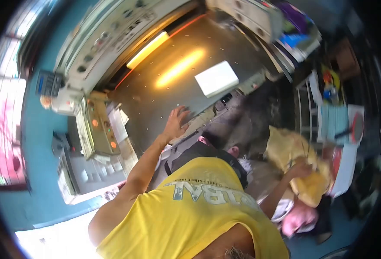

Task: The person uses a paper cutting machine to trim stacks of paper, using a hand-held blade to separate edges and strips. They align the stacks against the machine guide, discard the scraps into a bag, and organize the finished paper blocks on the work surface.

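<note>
My left hand (175, 124) reaches over the near edge of a dark machine table (147, 116), its fingers apart and slightly blurred, with nothing in them. A white stack of paper or block (216, 79) lies on the table, beyond that hand and to its right. At the right, my right hand (300, 170) has its fingers closed on a crumpled yellow cloth (309, 187). Tan fabric (287, 146) bunches up just above it. Both of my arms come out from the sleeveless yellow shirt.
A long control panel (108, 41) borders the table's far left side. A smaller button box (99, 125) stands at the left, above a grey tray (97, 166). Another person (298, 218) is at the lower right. A wire rack (303, 108) and shelf items line the right.
</note>
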Demonstrator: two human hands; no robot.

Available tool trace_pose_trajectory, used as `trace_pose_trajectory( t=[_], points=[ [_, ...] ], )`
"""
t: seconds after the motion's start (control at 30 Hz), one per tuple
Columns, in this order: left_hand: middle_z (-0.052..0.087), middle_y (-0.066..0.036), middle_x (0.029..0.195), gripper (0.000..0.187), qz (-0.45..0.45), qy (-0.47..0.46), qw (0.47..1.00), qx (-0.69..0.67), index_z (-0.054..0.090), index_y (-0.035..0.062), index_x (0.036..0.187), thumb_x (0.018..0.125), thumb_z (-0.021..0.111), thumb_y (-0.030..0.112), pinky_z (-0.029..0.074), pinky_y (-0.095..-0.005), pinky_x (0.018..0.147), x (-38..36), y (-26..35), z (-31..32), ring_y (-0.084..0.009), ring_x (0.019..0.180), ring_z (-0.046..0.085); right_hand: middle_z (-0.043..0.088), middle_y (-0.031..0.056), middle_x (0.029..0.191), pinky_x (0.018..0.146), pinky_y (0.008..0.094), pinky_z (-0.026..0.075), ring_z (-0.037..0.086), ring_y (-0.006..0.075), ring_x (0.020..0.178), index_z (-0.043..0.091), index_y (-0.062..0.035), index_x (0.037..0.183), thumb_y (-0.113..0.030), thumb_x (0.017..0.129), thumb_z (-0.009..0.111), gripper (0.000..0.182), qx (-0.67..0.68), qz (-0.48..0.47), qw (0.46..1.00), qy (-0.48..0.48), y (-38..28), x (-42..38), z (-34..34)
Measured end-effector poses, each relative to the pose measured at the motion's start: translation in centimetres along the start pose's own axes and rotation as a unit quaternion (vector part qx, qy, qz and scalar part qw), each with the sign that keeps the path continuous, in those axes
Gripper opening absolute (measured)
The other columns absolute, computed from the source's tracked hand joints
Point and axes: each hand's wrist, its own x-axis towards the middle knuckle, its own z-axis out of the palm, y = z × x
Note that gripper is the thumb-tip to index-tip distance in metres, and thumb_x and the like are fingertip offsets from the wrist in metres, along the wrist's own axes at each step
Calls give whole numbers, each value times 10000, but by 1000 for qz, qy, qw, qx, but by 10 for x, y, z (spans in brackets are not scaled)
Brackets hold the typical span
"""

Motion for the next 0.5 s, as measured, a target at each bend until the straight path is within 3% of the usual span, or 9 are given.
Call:
trace_pose_trajectory(
  t=[0.07, 0.1, 0.13, 0.27, 0.3, 0.37, 0.4, 0.5],
  points=[
    [473, -164, 1446, 615, -55, 73, 995, -46, 590, 146, 1351, 772, 789, 197, 402, -487, 1137, -12, -26, -6, -396, 1357, 427, 607, 182, 1251, 1039, 455, 449, 582, 331, 1152, 592, 28, 1233, -97, 901, 694, 370, 77, -84, 989, -97, -63, -37, 24],
    [513, -167, 1403, 592, -121, 151, 978, -72, 592, 129, 1345, 792, 790, 199, 416, -461, 1123, -17, -56, -6, -385, 1335, 455, 616, 189, 1232, 1039, 458, 446, 594, 339, 1136, 607, 31, 1213, -108, 903, 697, 352, 125, -140, 968, -167, -118, -54, 40],
    [529, -168, 1386, 583, -146, 178, 968, -101, 593, 123, 1344, 801, 791, 202, 417, -456, 1118, -15, -83, -6, -378, 1320, 471, 619, 202, 1227, 1052, 479, 434, 570, 377, 1193, 604, 26, 1256, -112, 913, 718, 387, 113, -120, 953, -253, -174, -66, 50],
    [585, -170, 1322, 560, -269, 265, 897, -231, 598, 99, 1342, 831, 796, 213, 423, -437, 1099, 1, -161, -13, -350, 1260, 533, 593, 209, 1212, 1021, 493, 433, 554, 411, 1157, 596, 5, 1303, -111, 907, 719, 430, 189, -285, 837, -428, -372, -89, 103],
    [597, -169, 1308, 558, -299, 282, 872, -266, 598, 94, 1343, 836, 798, 215, 425, -432, 1094, 11, -179, -18, -343, 1243, 548, 589, 210, 1221, 1015, 488, 436, 552, 412, 1150, 599, 8, 1295, -118, 902, 728, 433, 206, -322, 810, -446, -404, -91, 122],
    [599, -153, 1306, 549, -248, 345, 868, -255, 600, 95, 1348, 850, 789, 228, 446, -413, 1064, 26, -241, -3, -313, 1226, 564, 584, 214, 1232, 1005, 473, 444, 550, 414, 1144, 605, 7, 1287, -129, 889, 745, 443, 232, -362, 775, -463, -455, -99, 161],
    [620, -144, 1340, 512, -264, 306, 899, -170, 620, 38, 1325, 879, 779, 233, 439, -383, 1080, 34, -241, -26, -247, 1266, 565, 583, 215, 1234, 1002, 464, 449, 550, 415, 1144, 608, 2, 1285, -133, 881, 753, 450, 232, -368, 774, -460, -468, -98, 180],
    [605, -141, 1345, 487, -324, 293, 866, -242, 628, 78, 1331, 896, 775, 240, 466, -400, 1044, 50, -254, -33, -256, 1260, 567, 600, 211, 1226, 1006, 454, 454, 552, 403, 1157, 635, -15, 1245, -147, 869, 764, 419, 195, -367, 798, -436, -485, -88, 230]
  ],
)
